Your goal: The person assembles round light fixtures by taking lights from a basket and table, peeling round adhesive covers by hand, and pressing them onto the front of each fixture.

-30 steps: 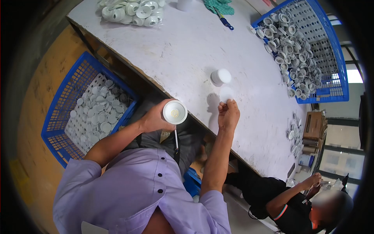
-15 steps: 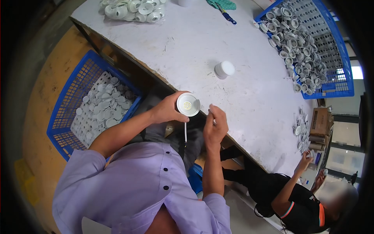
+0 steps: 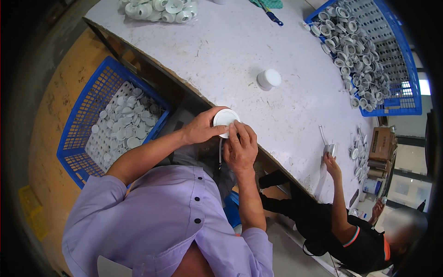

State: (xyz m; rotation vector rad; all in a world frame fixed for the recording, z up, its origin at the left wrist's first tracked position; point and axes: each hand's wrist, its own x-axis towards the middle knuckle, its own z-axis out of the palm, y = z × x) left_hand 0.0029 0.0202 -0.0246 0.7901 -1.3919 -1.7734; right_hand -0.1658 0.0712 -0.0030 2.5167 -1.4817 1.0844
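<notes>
a: where is the lamp (image 3: 223,116)?
b: in both hands, by the near edge of the counter (image 3: 290,115). its round white face is up, and a thin cord (image 3: 220,148) hangs under it.

a: what is the left hand (image 3: 203,128) doing?
b: gripping the lamp from the side. the thumb lies across the face, and the other fingers go behind, mostly hidden.

a: and the right hand (image 3: 241,150)?
b: its fingers are bent and close together, tips touching the face near the rim. i can't tell whether they pinch it or only press.

a: what's near that?
b: a short white stack (image 3: 269,79) stands on the counter beyond the hands, well apart from them.

a: and to the left?
b: a blue crate (image 3: 76,124) sits lower than the counter, with pale discs (image 3: 125,121) heaped inside. at the far left of the counter is a clear bag of white cups (image 3: 161,9).

a: to the right?
b: another blue crate (image 3: 408,76), piled with rings (image 3: 353,55). below it, loose parts (image 3: 359,154) lie on the counter, and a co-worker's hand (image 3: 333,167) holds a white piece (image 3: 329,149) just beside them.

a: anything at the far side?
b: a green cloth (image 3: 268,3) with a blue-handled tool (image 3: 274,18) next to it.
</notes>
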